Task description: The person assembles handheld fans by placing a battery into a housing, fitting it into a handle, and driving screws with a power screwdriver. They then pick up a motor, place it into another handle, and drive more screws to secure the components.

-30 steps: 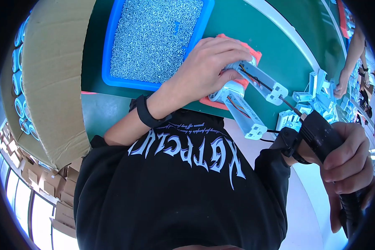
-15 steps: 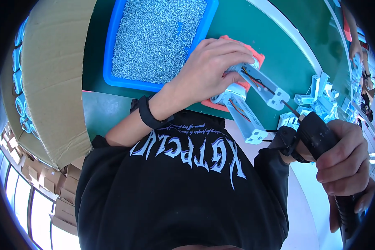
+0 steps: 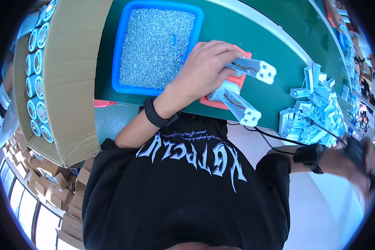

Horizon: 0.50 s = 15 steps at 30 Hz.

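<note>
The left hand [image 3: 210,68] is grasping the far housing [image 3: 254,70], thumb on the near side and fingers curling over the top of its rounded end. This pale housing is sitting in an orange holder [image 3: 241,80] at the near edge of the green surface [image 3: 262,46], and its channel is pointing toward the surface's right end, showing thin coloured wires inside and a plate with openings at its tip. The near housing [image 3: 240,109], of the same kind, is resting in the same holder just beside it, its tip overhanging the near edge.

The right hand [image 3: 360,162] is clutching a black screwdriver [image 3: 354,151] beyond the near edge, well apart from both housings; blur is hiding how the fingers are lying. The shaft is pointing back toward a heap of loose pale housings [image 3: 314,108], which is covering the near right part of the surface. A black cord [image 3: 279,138] is running below the near edge toward the right wrist. Each wrist is wearing a black band.

To the left of the holder, a blue tray [image 3: 116,54] is standing close to the near edge, holding a broad layer of small silvery screws [image 3: 156,48]. At the surface's left edge, a cardboard box [image 3: 73,79] is holding rows of round-ended pale parts [image 3: 38,87].
</note>
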Available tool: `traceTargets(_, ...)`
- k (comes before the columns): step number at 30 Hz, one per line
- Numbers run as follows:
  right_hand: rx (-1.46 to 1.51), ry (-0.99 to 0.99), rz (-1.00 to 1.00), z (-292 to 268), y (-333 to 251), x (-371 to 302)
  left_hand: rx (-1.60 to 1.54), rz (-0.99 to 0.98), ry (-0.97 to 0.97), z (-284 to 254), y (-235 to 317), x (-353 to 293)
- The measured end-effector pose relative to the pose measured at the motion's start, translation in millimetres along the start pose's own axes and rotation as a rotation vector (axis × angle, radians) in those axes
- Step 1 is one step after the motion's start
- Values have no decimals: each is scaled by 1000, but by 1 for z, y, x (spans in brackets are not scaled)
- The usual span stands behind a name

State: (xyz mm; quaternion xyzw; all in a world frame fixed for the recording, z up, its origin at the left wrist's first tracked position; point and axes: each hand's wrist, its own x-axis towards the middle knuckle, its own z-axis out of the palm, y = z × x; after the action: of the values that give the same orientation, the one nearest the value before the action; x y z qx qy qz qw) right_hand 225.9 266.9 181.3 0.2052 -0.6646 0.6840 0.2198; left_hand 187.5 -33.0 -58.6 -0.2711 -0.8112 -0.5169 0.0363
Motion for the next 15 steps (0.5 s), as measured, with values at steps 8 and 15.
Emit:
traceTargets(8,-243,31,1078,88,165,-112,-38,-42,166,-23,11,6)
traceTargets(15,-115,15,881,117,204,-152,109,297,-123,-58,40,0)
